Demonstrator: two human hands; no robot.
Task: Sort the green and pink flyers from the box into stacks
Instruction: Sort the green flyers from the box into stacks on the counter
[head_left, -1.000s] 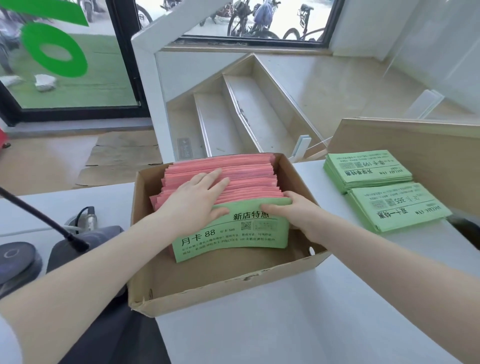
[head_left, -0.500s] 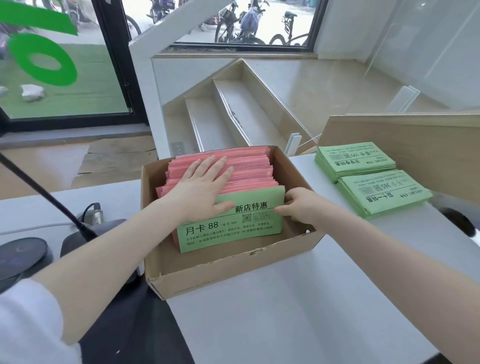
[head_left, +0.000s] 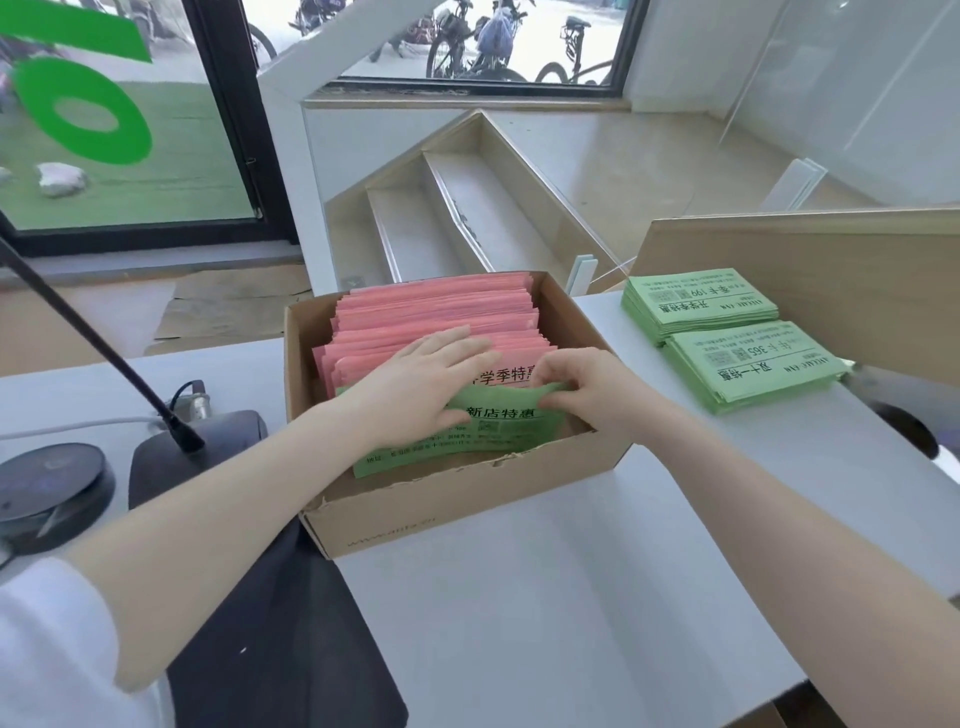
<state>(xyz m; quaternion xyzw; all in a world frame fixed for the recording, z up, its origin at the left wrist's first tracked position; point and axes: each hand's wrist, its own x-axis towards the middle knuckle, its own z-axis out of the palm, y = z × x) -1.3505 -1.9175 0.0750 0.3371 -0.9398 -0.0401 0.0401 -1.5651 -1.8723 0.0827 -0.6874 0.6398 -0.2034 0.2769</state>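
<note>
An open cardboard box (head_left: 467, 509) on the white desk holds a row of upright pink flyers (head_left: 436, 312) with a green flyer (head_left: 498, 431) at the front. My left hand (head_left: 421, 384) lies flat with straight fingers on the pink flyers and the green one's top. My right hand (head_left: 582, 387) pinches the green flyer's top right edge and bends it toward me, baring a pink flyer with black print behind it. Two stacks of green flyers (head_left: 696, 304) (head_left: 748, 364) lie on the desk to the right of the box.
A gooseneck microphone (head_left: 104, 353) on a dark base, a round black device (head_left: 47, 483) and a black mat (head_left: 280, 639) sit left of the box. A wooden panel (head_left: 831, 270) stands behind the green stacks. White desk surface (head_left: 545, 623) stretches in front of the box.
My right hand has moved from the green flyer's right side to its top edge and folded it forward. My left hand slid slightly toward me. The camera view shifted.
</note>
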